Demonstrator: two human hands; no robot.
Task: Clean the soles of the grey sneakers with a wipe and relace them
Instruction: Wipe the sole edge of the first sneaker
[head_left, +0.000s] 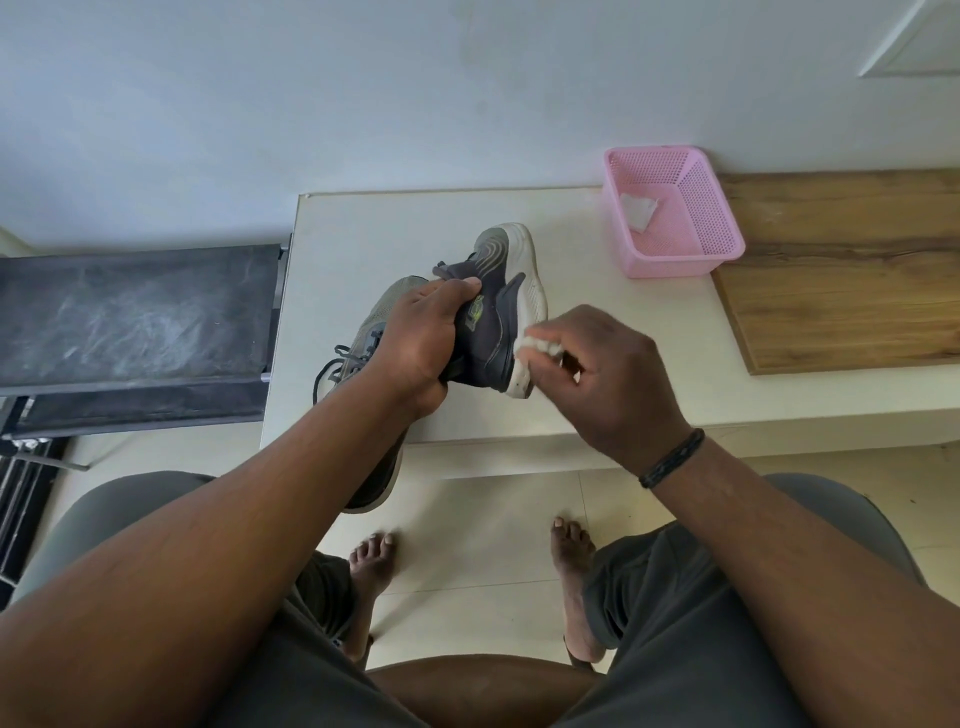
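Both hands busy: left hand (415, 338) grips mesh sneaker (493, 312), right hand (608, 374) pinches crumpled wipe (537, 345) against rubber sole.

Held sneaker (501, 306) over table (363, 223), between left hand (421, 338) and right hand (608, 374). Wipe (537, 345) against its sole. Second sneaker (374, 332) left, behind forearm. Basket (675, 260) far right, holding wipe scrap (638, 212).

We see a low white table (363, 218) carrying a pink basket (675, 260), a wooden board (841, 270) and a grey sneaker (371, 322).
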